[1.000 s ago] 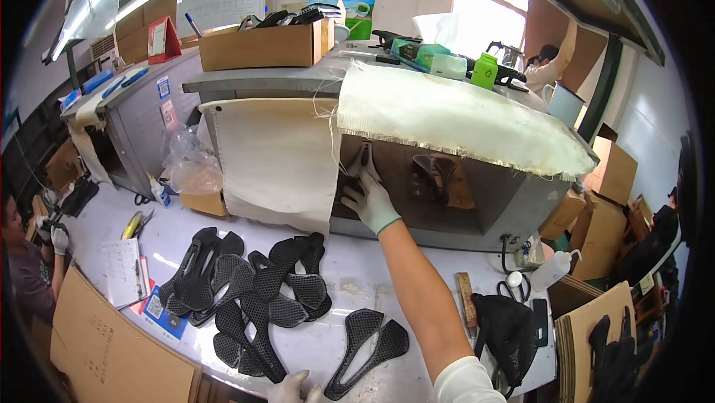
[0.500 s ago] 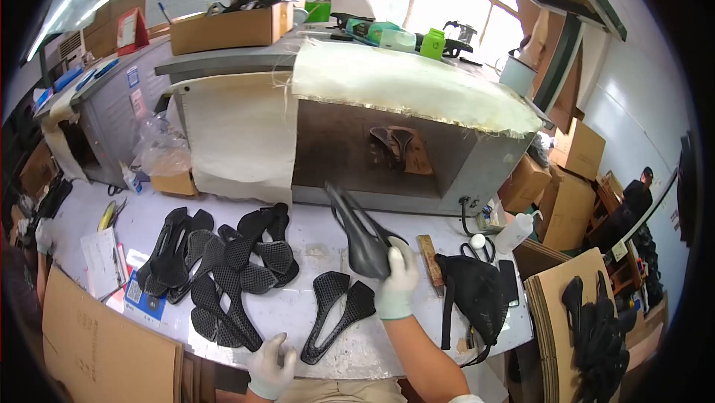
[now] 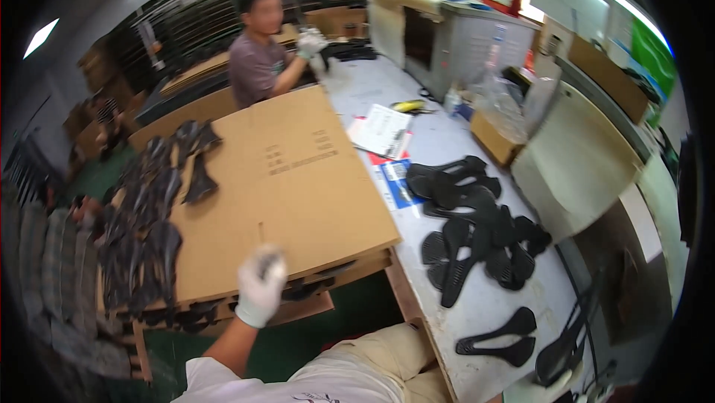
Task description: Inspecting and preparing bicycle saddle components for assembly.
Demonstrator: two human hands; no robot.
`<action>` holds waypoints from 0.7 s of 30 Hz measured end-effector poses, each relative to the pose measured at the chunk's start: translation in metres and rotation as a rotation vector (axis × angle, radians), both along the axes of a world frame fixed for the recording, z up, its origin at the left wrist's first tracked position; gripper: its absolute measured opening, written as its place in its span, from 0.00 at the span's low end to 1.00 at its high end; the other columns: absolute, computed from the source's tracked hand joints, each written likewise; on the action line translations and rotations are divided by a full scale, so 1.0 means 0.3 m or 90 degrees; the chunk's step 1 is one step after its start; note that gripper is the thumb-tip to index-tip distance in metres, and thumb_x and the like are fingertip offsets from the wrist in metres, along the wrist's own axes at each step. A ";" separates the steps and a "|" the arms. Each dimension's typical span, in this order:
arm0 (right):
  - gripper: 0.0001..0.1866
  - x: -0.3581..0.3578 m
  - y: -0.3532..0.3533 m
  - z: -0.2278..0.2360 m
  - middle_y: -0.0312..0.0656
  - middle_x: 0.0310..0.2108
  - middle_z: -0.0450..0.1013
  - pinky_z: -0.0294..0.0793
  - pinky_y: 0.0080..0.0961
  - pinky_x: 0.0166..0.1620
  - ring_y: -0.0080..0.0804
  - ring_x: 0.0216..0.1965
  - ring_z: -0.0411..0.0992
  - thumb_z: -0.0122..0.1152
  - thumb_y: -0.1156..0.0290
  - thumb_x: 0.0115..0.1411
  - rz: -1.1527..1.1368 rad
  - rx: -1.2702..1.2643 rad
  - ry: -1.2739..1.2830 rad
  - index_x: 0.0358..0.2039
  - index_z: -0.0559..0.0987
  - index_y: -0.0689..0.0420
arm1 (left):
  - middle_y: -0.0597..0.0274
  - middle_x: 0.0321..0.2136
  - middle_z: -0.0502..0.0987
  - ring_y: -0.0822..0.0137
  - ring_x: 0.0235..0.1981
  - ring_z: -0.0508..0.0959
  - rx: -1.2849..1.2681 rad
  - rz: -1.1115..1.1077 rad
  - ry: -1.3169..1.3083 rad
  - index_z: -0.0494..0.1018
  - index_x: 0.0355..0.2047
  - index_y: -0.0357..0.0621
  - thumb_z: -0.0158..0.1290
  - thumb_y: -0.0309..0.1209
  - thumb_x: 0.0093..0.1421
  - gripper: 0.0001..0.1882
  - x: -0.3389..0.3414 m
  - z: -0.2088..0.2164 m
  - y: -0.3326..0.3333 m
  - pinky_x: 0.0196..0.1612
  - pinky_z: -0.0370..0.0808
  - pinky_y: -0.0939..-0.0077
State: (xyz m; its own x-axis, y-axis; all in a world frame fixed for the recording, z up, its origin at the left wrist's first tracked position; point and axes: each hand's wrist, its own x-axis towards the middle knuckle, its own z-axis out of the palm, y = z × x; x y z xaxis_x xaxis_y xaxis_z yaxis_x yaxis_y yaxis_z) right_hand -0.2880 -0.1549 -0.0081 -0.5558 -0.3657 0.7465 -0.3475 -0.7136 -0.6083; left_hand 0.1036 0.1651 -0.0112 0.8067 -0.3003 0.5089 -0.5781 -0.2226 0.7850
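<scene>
My left hand (image 3: 261, 284), in a white glove, is raised over the near edge of a large cardboard sheet (image 3: 298, 202). Motion smears its fingers, so whether they grip anything is unclear. Low at the right, my gloved right hand (image 3: 555, 390) is partly cut off by the picture's edge and closed on a smooth black bicycle saddle (image 3: 555, 358). A black honeycomb-patterned saddle pad (image 3: 500, 337) lies on the white table beside it. Farther up the table is a heap of similar black pads (image 3: 477, 232).
Rows of dark saddle parts (image 3: 145, 239) lie on the cardboard's left side. A co-worker (image 3: 261, 53) in gloves sits at the table's far end. Papers (image 3: 381, 131), a yellow-handled tool (image 3: 408, 106) and a grey metal cabinet (image 3: 477, 45) line the table (image 3: 357, 90).
My view has swung left to the cardboard stack and the co-worker. My left hand has moved from the table's front edge over the cardboard; the right still holds the saddle.
</scene>
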 end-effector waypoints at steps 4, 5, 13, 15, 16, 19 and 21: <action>0.27 -0.128 -0.014 -0.168 0.59 0.49 0.78 0.82 0.54 0.46 0.63 0.47 0.80 0.71 0.72 0.65 -0.148 0.036 0.349 0.59 0.68 0.60 | 0.54 0.49 0.76 0.56 0.50 0.76 -0.662 0.022 0.572 0.70 0.57 0.41 0.58 0.48 0.69 0.26 0.366 -0.078 0.365 0.56 0.74 0.58; 0.29 -0.132 -0.009 -0.171 0.59 0.50 0.78 0.82 0.55 0.47 0.64 0.47 0.79 0.72 0.72 0.64 -0.164 0.043 0.360 0.60 0.66 0.58 | 0.52 0.49 0.75 0.54 0.51 0.75 -0.681 0.116 0.586 0.70 0.57 0.39 0.58 0.49 0.68 0.29 0.459 -0.072 0.380 0.57 0.74 0.57; 0.28 0.006 0.108 -0.156 0.57 0.51 0.76 0.84 0.43 0.48 0.53 0.49 0.78 0.73 0.66 0.63 0.041 0.144 0.181 0.56 0.73 0.69 | 0.58 0.47 0.80 0.62 0.41 0.77 -0.615 0.097 0.461 0.75 0.52 0.47 0.55 0.46 0.71 0.18 1.178 -0.214 0.786 0.45 0.75 0.61; 0.21 -0.057 0.208 -0.122 0.60 0.62 0.70 0.65 0.43 0.69 0.52 0.62 0.70 0.46 0.70 0.76 0.045 0.203 0.202 0.59 0.73 0.75 | 0.68 0.47 0.82 0.67 0.45 0.78 -0.599 0.139 0.471 0.76 0.55 0.48 0.50 0.41 0.74 0.16 0.838 -0.392 0.213 0.51 0.73 0.68; 0.20 -0.100 0.219 -0.125 0.59 0.61 0.71 0.66 0.43 0.68 0.52 0.61 0.71 0.46 0.70 0.76 -0.010 0.237 0.167 0.58 0.73 0.75 | 0.68 0.53 0.80 0.69 0.51 0.76 -0.561 0.121 0.492 0.75 0.58 0.47 0.51 0.42 0.74 0.19 0.592 -0.309 0.017 0.58 0.70 0.68; 0.20 -0.108 0.245 -0.144 0.56 0.54 0.75 0.67 0.41 0.64 0.48 0.56 0.72 0.45 0.70 0.75 0.009 0.265 -0.096 0.53 0.76 0.75 | 0.65 0.39 0.77 0.74 0.33 0.75 -0.453 0.058 0.412 0.75 0.53 0.41 0.52 0.45 0.73 0.20 0.016 -0.145 -0.198 0.31 0.70 0.77; 0.20 -0.131 0.269 -0.121 0.54 0.52 0.75 0.67 0.39 0.63 0.44 0.55 0.71 0.46 0.68 0.73 0.011 0.294 -0.136 0.52 0.77 0.73 | 0.63 0.39 0.78 0.72 0.36 0.77 -0.313 -0.209 0.529 0.74 0.54 0.40 0.52 0.45 0.73 0.21 -0.220 -0.053 -0.316 0.33 0.72 0.77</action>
State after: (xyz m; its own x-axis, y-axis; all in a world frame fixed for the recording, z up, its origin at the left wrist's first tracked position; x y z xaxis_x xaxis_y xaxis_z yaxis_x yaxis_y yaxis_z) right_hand -0.3273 -0.0743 -0.0443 -0.6694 -0.6411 0.3752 -0.1715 -0.3581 -0.9178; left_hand 0.0375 0.0704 -0.0270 0.8766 -0.4788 -0.0487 0.2176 0.3041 0.9275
